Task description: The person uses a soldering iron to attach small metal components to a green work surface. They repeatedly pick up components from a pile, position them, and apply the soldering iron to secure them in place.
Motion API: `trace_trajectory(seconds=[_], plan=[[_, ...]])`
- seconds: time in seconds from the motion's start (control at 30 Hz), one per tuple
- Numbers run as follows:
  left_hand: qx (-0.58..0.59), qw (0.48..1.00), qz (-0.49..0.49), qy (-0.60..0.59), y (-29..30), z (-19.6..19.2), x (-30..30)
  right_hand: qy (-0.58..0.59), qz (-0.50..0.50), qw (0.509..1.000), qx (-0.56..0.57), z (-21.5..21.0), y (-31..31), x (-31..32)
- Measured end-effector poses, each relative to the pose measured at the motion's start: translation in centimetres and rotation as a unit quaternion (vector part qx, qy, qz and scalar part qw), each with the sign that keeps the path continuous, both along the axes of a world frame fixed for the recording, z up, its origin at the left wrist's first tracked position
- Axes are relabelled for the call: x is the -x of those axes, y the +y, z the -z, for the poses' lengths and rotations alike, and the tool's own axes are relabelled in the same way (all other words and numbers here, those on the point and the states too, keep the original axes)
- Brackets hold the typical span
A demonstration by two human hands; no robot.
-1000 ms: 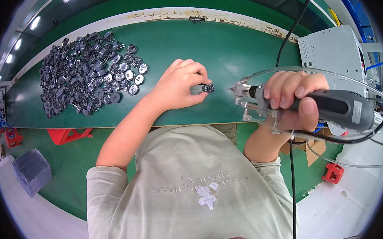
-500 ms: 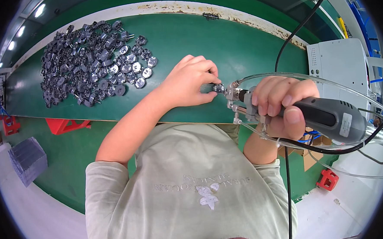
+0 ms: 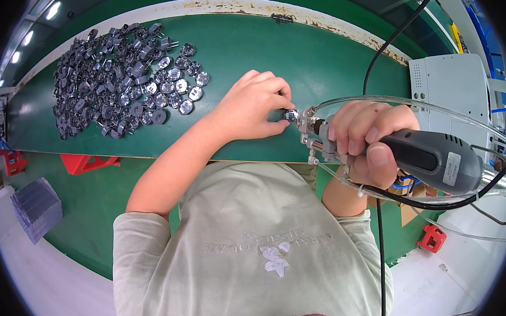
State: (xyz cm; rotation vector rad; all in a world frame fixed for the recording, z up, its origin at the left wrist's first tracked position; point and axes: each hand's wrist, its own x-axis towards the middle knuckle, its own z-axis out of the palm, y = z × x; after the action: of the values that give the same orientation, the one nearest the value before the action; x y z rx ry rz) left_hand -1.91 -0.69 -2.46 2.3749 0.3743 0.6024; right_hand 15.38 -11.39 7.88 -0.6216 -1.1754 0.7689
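My left hand (image 3: 256,107) pinches a small round dark part (image 3: 291,116) with shiny metal on it between thumb and fingertips, above the green bench top. Wrapped round a grey and black electric screwdriver (image 3: 421,156), my right hand (image 3: 372,137) holds the tool nearly level. Its tip, fitted with a metal bracket and clear tubes, points left and meets the part or sits right beside it; the exact contact is too small to make out. To the left lies a big heap of similar dark round parts (image 3: 117,79), some with metal pins showing.
A light grey machine box (image 3: 450,90) stands at the bench's right end. Clear hoses and a black cable (image 3: 392,39) run round the tool. Below the bench are a red stool (image 3: 87,164), a grey crate (image 3: 36,209), cardboard boxes (image 3: 413,207) and a red block-like base (image 3: 432,238).
The part in my left fingers has turned slightly, showing more of its shiny face. My right hand and the screwdriver have shifted a little left. The heap is unchanged.
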Motion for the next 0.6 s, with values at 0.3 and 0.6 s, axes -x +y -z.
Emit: trace_trajectory(seconds=[0.3, 0.6], plan=[[0.001, 1.0, 0.0, 0.002, -0.05, 0.06, 0.02, -0.042, -0.006, 0.999, 0.019, -0.38, 0.21, -0.22], [0.005, 1.0, -0.001, 0.005, -0.02, -0.06, 0.06, -0.063, -0.018, 0.998, -0.007, 0.11, 0.71, -0.25]])
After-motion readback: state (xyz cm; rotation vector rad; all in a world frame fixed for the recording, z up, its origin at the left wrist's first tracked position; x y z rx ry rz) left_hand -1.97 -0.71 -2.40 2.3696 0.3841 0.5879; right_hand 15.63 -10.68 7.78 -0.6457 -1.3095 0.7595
